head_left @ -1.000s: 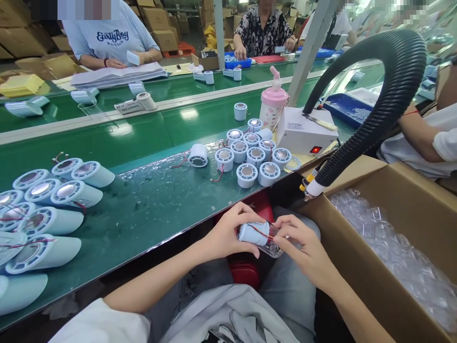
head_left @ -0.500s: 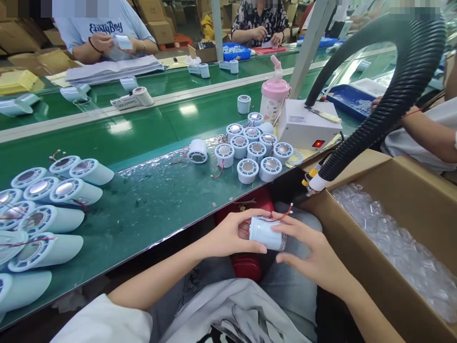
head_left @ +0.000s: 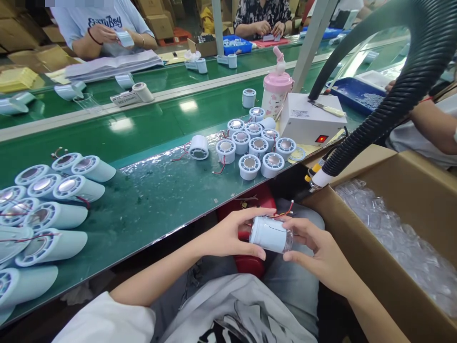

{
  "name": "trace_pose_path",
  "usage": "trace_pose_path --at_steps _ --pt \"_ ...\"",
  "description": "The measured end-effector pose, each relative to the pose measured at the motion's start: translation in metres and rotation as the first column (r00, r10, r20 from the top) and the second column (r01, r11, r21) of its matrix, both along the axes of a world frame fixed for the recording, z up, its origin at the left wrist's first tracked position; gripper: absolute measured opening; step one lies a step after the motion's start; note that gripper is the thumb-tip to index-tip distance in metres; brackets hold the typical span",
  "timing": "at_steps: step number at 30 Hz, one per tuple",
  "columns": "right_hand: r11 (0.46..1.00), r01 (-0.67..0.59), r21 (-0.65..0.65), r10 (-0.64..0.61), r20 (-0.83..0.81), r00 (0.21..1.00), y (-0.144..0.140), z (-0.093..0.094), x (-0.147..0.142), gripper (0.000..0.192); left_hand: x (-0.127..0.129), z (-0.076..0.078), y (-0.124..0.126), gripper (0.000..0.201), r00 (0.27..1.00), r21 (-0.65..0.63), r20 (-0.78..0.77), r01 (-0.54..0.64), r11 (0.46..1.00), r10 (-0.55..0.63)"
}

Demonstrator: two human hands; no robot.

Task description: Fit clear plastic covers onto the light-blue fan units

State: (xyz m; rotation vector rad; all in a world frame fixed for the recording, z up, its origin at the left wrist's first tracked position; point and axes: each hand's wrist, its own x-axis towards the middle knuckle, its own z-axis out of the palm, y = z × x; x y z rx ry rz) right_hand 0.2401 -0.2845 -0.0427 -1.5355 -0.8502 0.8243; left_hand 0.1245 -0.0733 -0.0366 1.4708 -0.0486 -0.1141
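Note:
Above my lap, my left hand (head_left: 239, 233) and my right hand (head_left: 310, 240) hold one light-blue cylindrical housing (head_left: 269, 233) between them. My left fingers and thumb wrap its left end; my right fingertips and thumb grip a clear plastic cover (head_left: 288, 239) at its right end. Red and dark wires (head_left: 285, 212) with small white connectors stick up behind it. On the bench ahead stand several short blue round housings (head_left: 249, 166) with metal discs and wires. More slant-cut blue housings (head_left: 55, 216) lie at the left.
A cardboard box (head_left: 374, 252) of clear plastic covers stands at my right. Above it arches a black corrugated hose (head_left: 389, 95) near a white machine (head_left: 310, 119). A pink-lidded cup (head_left: 276, 90) stands beside the machine. Co-workers sit across the green conveyor (head_left: 160, 119).
My right hand has closed in on the right end of the housing, and the clear cover there shows more. The whole view has shifted slightly.

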Motion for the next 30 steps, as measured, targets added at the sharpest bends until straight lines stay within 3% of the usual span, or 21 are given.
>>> trace_pose_path --at_steps 10,20,30 --pt "0.999 -0.027 -0.038 0.016 -0.252 0.968 -0.001 0.004 0.001 0.036 0.001 0.002 0.002 0.078 0.998 0.128 0.064 -0.003 0.992 -0.005" --pt "0.998 0.015 -0.065 -0.045 -0.489 0.871 0.007 0.005 0.001 0.042 0.0 0.001 0.002 0.076 0.996 0.192 0.083 -0.004 0.981 -0.012" --pt "0.985 0.027 -0.173 -0.126 -0.594 0.794 0.014 0.003 -0.006 0.051 -0.002 0.002 0.001 0.077 0.99 0.224 0.14 -0.023 0.974 -0.009"
